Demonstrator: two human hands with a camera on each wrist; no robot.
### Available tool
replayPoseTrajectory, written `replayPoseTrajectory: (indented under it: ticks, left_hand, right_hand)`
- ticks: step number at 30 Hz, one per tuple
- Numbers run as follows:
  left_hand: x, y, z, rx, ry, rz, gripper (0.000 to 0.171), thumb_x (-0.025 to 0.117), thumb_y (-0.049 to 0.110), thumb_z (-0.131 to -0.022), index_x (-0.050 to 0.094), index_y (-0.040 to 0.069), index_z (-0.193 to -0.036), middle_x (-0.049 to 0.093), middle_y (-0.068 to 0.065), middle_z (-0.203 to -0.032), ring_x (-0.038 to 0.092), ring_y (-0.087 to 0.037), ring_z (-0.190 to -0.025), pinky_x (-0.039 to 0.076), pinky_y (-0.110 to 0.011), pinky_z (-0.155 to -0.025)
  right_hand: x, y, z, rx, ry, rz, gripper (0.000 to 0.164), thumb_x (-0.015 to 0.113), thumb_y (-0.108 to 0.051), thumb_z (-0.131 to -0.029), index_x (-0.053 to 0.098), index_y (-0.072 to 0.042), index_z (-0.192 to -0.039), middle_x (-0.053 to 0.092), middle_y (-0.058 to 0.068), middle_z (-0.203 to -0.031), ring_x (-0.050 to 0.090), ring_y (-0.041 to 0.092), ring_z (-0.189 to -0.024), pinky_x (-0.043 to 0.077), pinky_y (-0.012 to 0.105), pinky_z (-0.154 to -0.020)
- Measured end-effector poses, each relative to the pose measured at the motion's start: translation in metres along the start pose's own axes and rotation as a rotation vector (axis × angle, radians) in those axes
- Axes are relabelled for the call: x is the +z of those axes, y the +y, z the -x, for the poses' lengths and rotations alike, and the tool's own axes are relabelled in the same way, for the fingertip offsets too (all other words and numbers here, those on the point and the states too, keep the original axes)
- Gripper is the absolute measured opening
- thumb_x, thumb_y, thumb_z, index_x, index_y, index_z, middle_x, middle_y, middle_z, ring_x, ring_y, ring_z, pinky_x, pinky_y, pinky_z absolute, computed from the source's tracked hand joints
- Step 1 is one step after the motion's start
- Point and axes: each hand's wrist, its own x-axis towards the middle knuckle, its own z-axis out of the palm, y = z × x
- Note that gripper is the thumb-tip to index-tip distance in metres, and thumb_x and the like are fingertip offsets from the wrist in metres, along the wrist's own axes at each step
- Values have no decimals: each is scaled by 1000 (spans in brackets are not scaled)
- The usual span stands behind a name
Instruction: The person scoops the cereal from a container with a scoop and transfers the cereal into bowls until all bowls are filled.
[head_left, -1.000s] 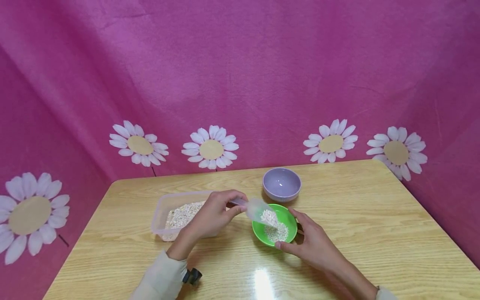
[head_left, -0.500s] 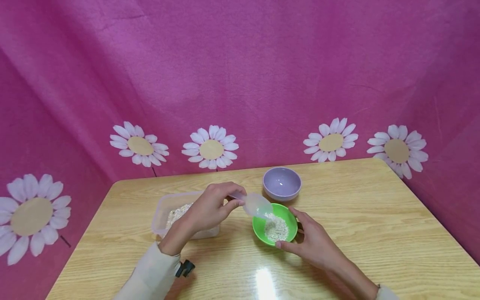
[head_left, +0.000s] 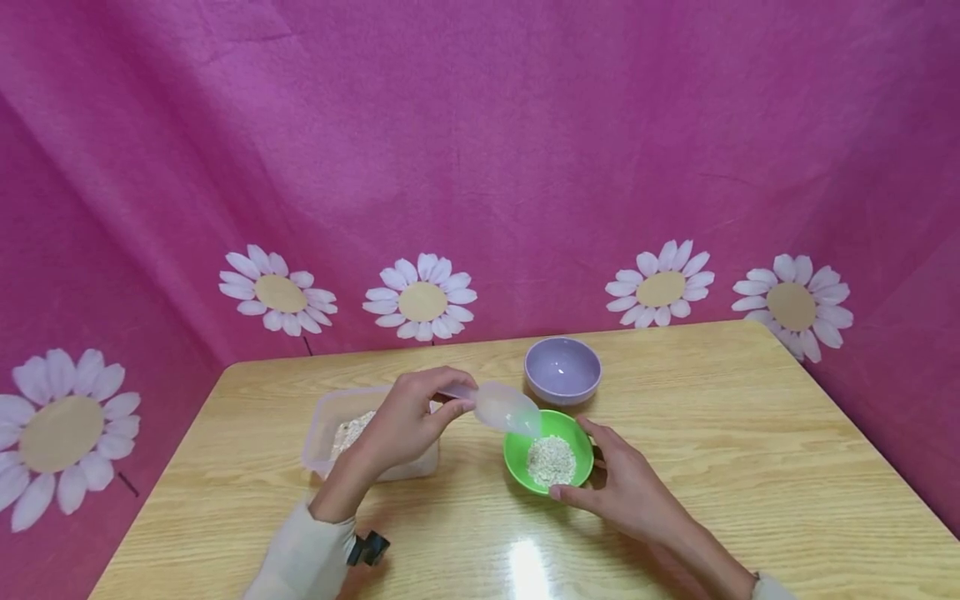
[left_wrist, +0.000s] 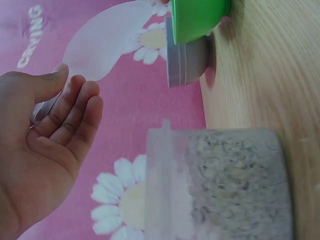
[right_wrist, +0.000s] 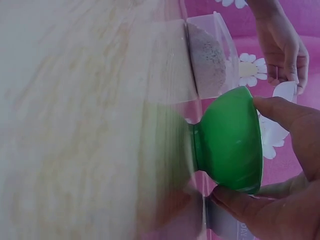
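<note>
My left hand (head_left: pixel 412 421) pinches the handle of a translucent scoop (head_left: pixel 507 408), its tip over the left rim of a green bowl (head_left: pixel 517 467). No flakes show in the scoop. A small heap of rolled oats (head_left: pixel 552 460) lies in the bowl. My right hand (head_left: pixel 626 479) grips this bowl's right side, thumb at the near rim and fingers at the far side. In the right wrist view the green bowl (right_wrist: pixel 230 142) stands upright on its foot on the table. Partly behind my left hand is a clear plastic tub (left_wrist: pixel 220 185) of oats.
A purple bowl (head_left: pixel 562 371) stands just behind the green one on the wooden table (head_left: pixel 712 417). Beyond the table's back edge hangs a pink cloth (head_left: pixel 480 167) printed with daisies. A dark wrist strap piece (head_left: pixel 369 548) juts from the left sleeve.
Oats slid out of the tilted scoop into the green bowl, and the heap there grew. My left hand then drew slightly left with the scoop. My right hand stayed at the bowl.
</note>
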Motion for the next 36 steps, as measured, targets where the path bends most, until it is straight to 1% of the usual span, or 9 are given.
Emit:
replayPoseTrajectory:
  ticks: [3, 7, 9, 15, 19, 23, 26, 31, 36]
  left_hand:
    - [-3, -4, 7, -35, 62, 12, 21, 77, 10, -99, 75, 8, -120, 79, -4, -110, 76, -14, -96, 63, -32, -85]
    - [-10, -12, 15, -67, 139, 27, 21, 77, 7, -98, 75, 7, -119, 80, -5, -107, 74, -12, -93, 63, -31, -85]
    - [-15, -15, 18, -83, 174, 25, 21, 77, 5, -98, 76, 7, -119, 80, -5, -107, 73, -10, -93, 63, -29, -88]
    - [-30, -27, 32, -160, 242, 18, 22, 77, 5, -98, 76, 6, -120, 79, -9, -110, 70, -7, -93, 60, -21, -85]
    - [-41, -32, 44, -217, 261, 20, 21, 75, 7, -100, 76, 6, -121, 78, -11, -113, 70, -6, -95, 59, -18, -85]
    - [-51, -38, 56, -251, 283, 4, 22, 74, 9, -101, 75, 5, -122, 79, -12, -114, 70, -2, -94, 57, -15, -83]
    - [-59, -42, 64, -256, 300, -9, 23, 74, 8, -101, 75, 5, -124, 80, -13, -111, 70, 2, -89, 57, -14, -79]
    - [-69, -50, 73, -247, 329, -32, 25, 74, 7, -101, 75, 4, -125, 81, -14, -104, 69, 5, -85, 56, -13, -75]
    - [-78, -59, 81, -276, 334, -77, 27, 74, 7, -101, 74, 3, -127, 81, -15, -105, 67, 7, -86, 54, -10, -76]
  right_hand:
    - [-2, -3, 1, -34, 28, 2, 104, 96, -38, -82, 41, 3, -160, 52, 23, -159, 63, 40, -136, 54, 50, -111]
    - [-7, -10, 0, -98, 101, 36, 97, 94, -34, -84, 43, 1, -160, 54, 21, -157, 59, 42, -140, 55, 50, -110]
    - [-9, -14, -1, -122, 137, 63, 95, 93, -33, -85, 44, 0, -159, 55, 19, -155, 58, 41, -142, 55, 51, -109]
    - [-5, -32, -5, -168, 181, 89, 93, 93, -32, -85, 46, 0, -158, 58, 17, -153, 63, 39, -133, 56, 58, -107]
    - [5, -44, -11, -182, 162, 69, 92, 93, -34, -84, 48, -2, -158, 55, 16, -158, 62, 39, -135, 52, 61, -109]
    - [15, -57, -17, -199, 129, 37, 92, 93, -33, -84, 47, -4, -159, 53, 15, -160, 60, 40, -137, 50, 61, -113]
    - [23, -69, -20, -200, 105, 26, 93, 91, -34, -85, 46, -6, -161, 51, 16, -163, 61, 40, -137, 49, 60, -115]
    - [36, -86, -22, -179, 49, 3, 91, 90, -38, -86, 46, -11, -161, 48, 10, -166, 53, 35, -147, 44, 58, -120]
    - [51, -96, -28, -211, 0, -66, 92, 90, -37, -87, 44, -9, -162, 48, 7, -165, 58, 32, -142, 49, 55, -117]
